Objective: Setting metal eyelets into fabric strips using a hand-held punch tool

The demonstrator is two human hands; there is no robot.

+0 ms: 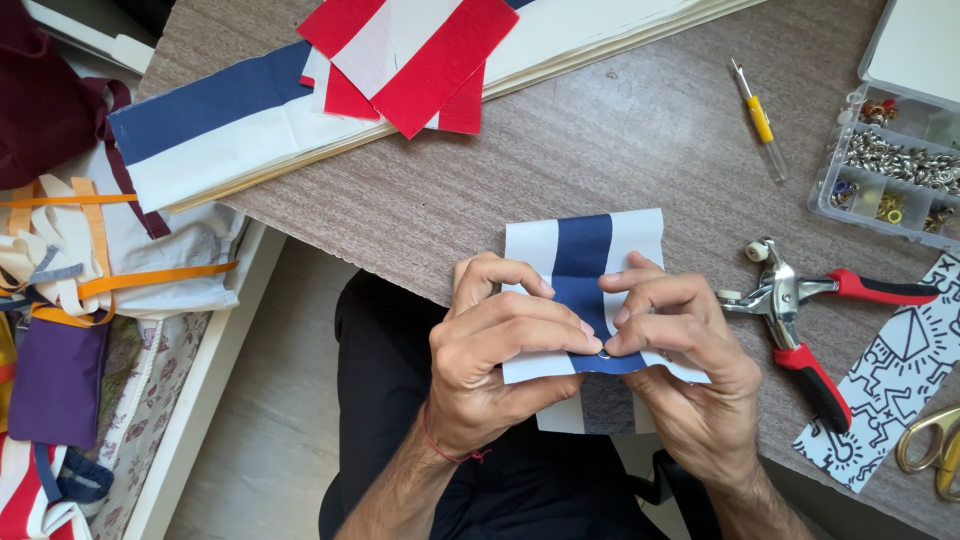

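A small fabric piece with white, navy and white stripes lies folded over the near edge of the grey table. My left hand pinches its folded lower edge from the left. My right hand pinches the same edge from the right. Between the fingertips of both hands sits a tiny metal eyelet on the navy stripe. Below the hands a part of the fabric hangs down over the table edge.
Red-handled eyelet pliers lie right of my hands. A clear box of metal eyelets, a yellow-handled seam ripper, a black-and-white patterned strip and gold scissors lie at the right. Red-white and navy-white fabric pieces lie at the back. Bags are piled at the left.
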